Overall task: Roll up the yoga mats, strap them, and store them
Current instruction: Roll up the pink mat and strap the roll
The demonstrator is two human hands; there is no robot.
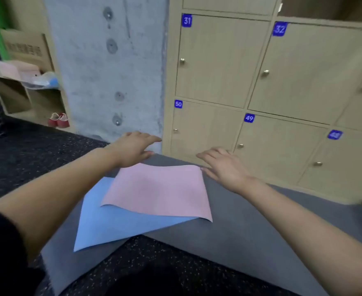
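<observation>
On the dark speckled floor [26, 159] in front of a wall of wooden lockers [218, 60], three mats lie flat and unrolled in a loose stack, and a person reaches both bare arms out over them. The left hand [133, 149] is spread, fingers straight and holding nothing, above the far edge of the grey mat [239, 227]. The right hand [223, 165] is just as loose, fingers fanned and gripping nothing, over that same far edge. Whether either palm actually touches the mat I cannot tell, as the hands are a little blurred. Between the two hands and just nearer the person lies the pink mat [160, 189]. Its far right corner sits right beside the right hand's thumb, and its far left corner tucks under the left wrist. Its near edge curls up slightly. Under it, skewed towards the left forearm, is the blue mat [116, 223], and the grey mat is at the bottom, stretching off past the right arm. Straight beyond the gap between the hands is the locker door numbered 50, with 49 beyond the right hand. Beyond the left hand rises a rough concrete pillar [111, 71]. Well off to that hand's outer side, a pair of red shoes [58, 120] sits at the foot of open shelving, with a cardboard box [26, 47] higher up. A black sleeve [0, 253] covers the left upper arm.
</observation>
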